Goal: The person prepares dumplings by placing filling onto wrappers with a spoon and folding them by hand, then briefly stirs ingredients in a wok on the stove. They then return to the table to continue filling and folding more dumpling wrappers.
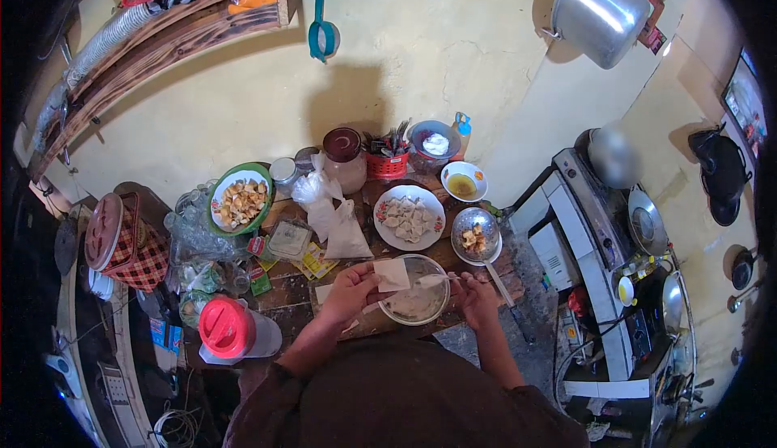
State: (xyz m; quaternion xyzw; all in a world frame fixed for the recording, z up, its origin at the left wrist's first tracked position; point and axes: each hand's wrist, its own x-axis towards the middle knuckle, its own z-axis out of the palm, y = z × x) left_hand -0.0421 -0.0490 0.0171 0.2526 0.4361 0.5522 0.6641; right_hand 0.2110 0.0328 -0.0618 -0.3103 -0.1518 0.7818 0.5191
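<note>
My left hand [354,293] is closed on a pale square dumpling wrapper [392,276], held flat by its edge. In my right hand [476,298] is what looks like a spoon, its pale end [431,281] pointing left. Both hands are over the near edge of the table, on either side of a bowl of greyish filling [414,309]. The wrapper overlaps the left rim of that bowl in view. Behind the bowl sits a floral plate [380,220] with pale folded dumplings [407,216]. Part of another pale sheet [323,293] shows by my left wrist.
A skimmer [476,233] with fried pieces rests on a bowl at right, its handle reaching toward me. Behind it stands a bowl of yellow liquid [462,182]. Fried dumplings [241,202] fill a plate at left. A red-lidded jug [227,326] stands front left; a stove [595,205] is right.
</note>
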